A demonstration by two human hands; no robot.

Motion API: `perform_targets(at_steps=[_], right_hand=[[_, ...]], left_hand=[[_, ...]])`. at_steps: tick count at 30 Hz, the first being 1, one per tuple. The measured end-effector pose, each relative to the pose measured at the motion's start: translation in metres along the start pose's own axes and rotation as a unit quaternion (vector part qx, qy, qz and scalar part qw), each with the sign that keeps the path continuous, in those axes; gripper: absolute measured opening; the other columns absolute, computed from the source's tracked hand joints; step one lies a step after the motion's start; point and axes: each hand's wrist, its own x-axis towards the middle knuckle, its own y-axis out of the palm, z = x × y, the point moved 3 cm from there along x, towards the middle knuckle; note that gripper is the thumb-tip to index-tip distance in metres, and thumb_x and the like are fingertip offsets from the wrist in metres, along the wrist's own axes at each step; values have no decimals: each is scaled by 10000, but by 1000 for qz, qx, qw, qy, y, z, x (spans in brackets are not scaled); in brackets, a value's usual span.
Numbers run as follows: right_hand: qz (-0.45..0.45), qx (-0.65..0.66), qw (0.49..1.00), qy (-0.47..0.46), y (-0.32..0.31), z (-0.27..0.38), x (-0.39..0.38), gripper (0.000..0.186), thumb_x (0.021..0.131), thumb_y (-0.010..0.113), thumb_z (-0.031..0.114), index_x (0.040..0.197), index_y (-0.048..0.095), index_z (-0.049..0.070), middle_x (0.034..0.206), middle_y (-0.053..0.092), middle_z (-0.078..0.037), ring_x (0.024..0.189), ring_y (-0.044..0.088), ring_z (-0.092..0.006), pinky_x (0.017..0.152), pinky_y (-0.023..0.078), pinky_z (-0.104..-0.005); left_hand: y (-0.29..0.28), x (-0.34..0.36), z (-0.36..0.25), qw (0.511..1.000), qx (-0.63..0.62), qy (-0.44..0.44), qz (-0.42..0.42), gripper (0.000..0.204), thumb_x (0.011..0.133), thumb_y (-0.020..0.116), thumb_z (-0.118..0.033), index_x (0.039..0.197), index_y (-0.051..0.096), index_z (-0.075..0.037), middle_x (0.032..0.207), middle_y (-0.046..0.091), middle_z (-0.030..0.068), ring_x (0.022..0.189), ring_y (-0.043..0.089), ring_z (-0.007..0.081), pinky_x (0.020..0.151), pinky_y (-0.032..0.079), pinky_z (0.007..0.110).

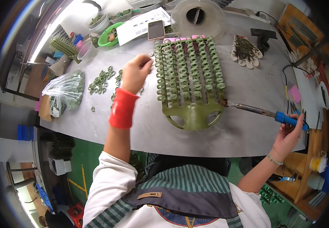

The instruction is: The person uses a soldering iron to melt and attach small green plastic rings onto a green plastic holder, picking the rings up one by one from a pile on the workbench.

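A green plastic rack (192, 117) with long prongs lies mid-table, its prongs lined with rows of small green ring-shaped pieces (194, 81). My right hand (289, 133) is closed around the blue handle of a soldering iron (257, 110). The iron's dark tip sits at the rack's right edge, beside the handle cutout; whether it touches cannot be made out. Left of the rack's upper corner, my left hand (137, 72) is raised with fingers pinched together. A tiny pale bit shows by its fingertips, too small to name. A red band covers that wrist.
Loose green pieces (100, 80) and a clear plastic bag (67, 89) of them lie at left. A phone (156, 30), paper sheet (139, 26), green bowl (109, 35) and large translucent tub (198, 19) stand behind. At right are a soiled glove (246, 52) and a black stand (263, 37).
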Motion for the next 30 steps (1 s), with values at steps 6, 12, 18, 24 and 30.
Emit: perform_targets(at_steps=[6, 12, 18, 24, 30], right_hand=[[1, -3, 1000, 2, 3, 4, -5, 345, 911, 645, 370, 785, 625, 49, 725, 628, -49, 480, 536, -72, 439, 411, -162], [3, -23, 1000, -1, 15, 4, -12, 380, 904, 654, 369, 737, 625, 28, 620, 588, -32, 468, 542, -82, 430, 425, -183], [13, -6, 1000, 2, 12, 5, -8, 367, 893, 673, 358, 751, 627, 23, 648, 609, -46, 468, 552, -95, 432, 437, -196], [26, -3, 1000, -2, 11, 2, -8, 351, 900, 666, 343, 756, 627, 24, 684, 634, -60, 484, 561, -99, 432, 444, -208], [21, 6, 1000, 8, 13, -7, -7, 352, 903, 662, 338, 757, 629, 20, 682, 636, -65, 495, 571, -102, 437, 450, -215]], left_hand=[[-26, -32, 86, 952, 272, -41, 136, 217, 784, 730, -115, 951, 661, 5, 804, 690, 119, 684, 670, 199, 679, 530, 308], [-24, -39, 38, 996, 8, -72, 50, 282, 827, 661, -14, 1102, 641, -72, 816, 678, 50, 725, 655, 112, 660, 534, 265], [19, -51, -69, 924, -259, -96, 263, 231, 892, 635, -28, 1121, 660, -12, 1038, 663, 31, 924, 608, 86, 850, 489, 237], [54, -66, -90, 952, -150, -2, 266, 173, 879, 674, -33, 1047, 667, 7, 895, 638, -16, 796, 583, 54, 706, 473, 208], [91, -68, -98, 962, -25, 179, 204, 168, 841, 690, -18, 1009, 689, -33, 880, 675, 58, 721, 640, 117, 691, 508, 238]])
